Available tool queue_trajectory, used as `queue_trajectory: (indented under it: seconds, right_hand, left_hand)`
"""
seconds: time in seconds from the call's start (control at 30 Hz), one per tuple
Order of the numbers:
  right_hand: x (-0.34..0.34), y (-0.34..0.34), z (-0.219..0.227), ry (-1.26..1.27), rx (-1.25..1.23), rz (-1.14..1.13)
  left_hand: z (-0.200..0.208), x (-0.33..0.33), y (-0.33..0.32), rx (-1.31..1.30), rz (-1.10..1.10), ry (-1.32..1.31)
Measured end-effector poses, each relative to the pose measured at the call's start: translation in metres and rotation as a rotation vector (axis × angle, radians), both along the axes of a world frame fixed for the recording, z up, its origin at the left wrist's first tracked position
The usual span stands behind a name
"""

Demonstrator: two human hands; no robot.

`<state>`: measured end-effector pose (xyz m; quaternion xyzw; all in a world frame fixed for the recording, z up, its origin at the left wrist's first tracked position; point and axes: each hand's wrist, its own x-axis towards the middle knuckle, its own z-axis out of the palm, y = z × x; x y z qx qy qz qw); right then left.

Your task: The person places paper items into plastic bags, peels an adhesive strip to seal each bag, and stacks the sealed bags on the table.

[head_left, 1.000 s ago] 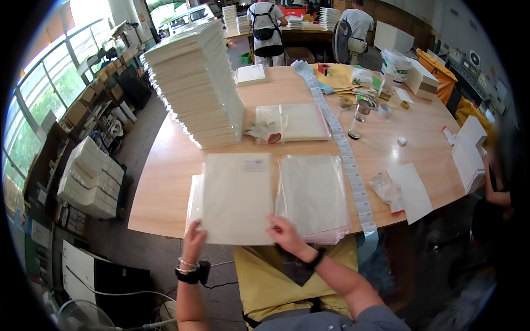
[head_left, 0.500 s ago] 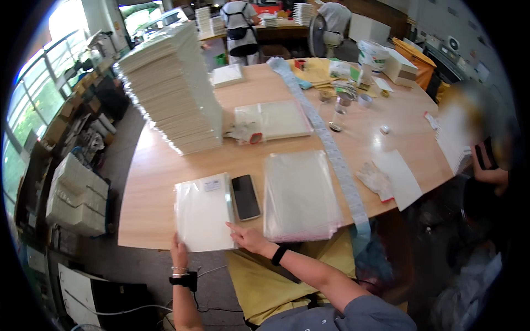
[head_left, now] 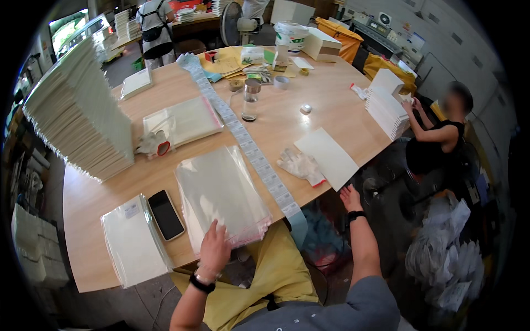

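Note:
My left hand is over the near edge of a stack of clear plastic bags, fingers stretched out and holding nothing. Off the table's front edge, my right hand is open, its fingertips by the near corner of a white sheet; whether they touch it I cannot tell. Beside that sheet lies a white work glove with a red cuff. Left of the bags are a black phone and a plastic-wrapped white pack with a small label.
A tall stack of white sheets rises at the left. A label strip runs across the table. Farther back are another wrapped pack, a glass jar and a white bucket. A co-worker sits at the right.
My view has swung to the right. My left hand has left the wrapped pack and moved over the bags. My right hand has gone from the pack to beside the white sheet.

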<state>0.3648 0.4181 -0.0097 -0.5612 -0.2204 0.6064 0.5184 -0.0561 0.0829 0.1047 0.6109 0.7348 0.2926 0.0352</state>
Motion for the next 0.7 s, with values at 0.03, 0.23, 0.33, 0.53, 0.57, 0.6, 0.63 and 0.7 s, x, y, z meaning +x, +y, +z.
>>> queue_trajectory:
  seconds: [0.03, 0.23, 0.33, 0.53, 0.57, 0.6, 0.63, 0.7]
  right_hand:
    - [0.002, 0.013, -0.002, 0.059, 0.013, 0.052]
    - [0.002, 0.064, 0.038, -0.006, 0.058, 0.224]
    - [-0.002, 0.059, 0.059, -0.084, 0.265, 0.18]
    - [-0.028, -0.067, 0.13, -0.055, 0.563, 0.065]
    - [-0.038, -0.096, 0.141, -0.025, 0.568, 0.152]
    - [-0.036, -0.119, 0.139, -0.07, 0.607, 0.323]
    - [-0.047, -0.147, 0.143, -0.054, 0.53, 0.402]
    - [-0.069, -0.189, 0.143, 0.08, 0.388, 0.611]
  left_hand:
    - [-0.014, 0.006, 0.014, -0.116, 0.035, 0.093]
    - [-0.043, 0.001, 0.05, -0.284, 0.12, 0.514]
    - [-0.044, -0.013, 0.055, -0.255, 0.069, 0.407]
    - [-0.044, -0.033, 0.057, -0.152, 0.116, 0.201]
    - [-0.05, -0.038, 0.056, -0.139, 0.127, 0.186]
    - [-0.053, -0.041, 0.055, -0.123, 0.132, 0.174]
    - [-0.049, -0.04, 0.054, -0.152, 0.131, 0.16]
    - [-0.047, -0.04, 0.053, -0.131, 0.085, 0.174]
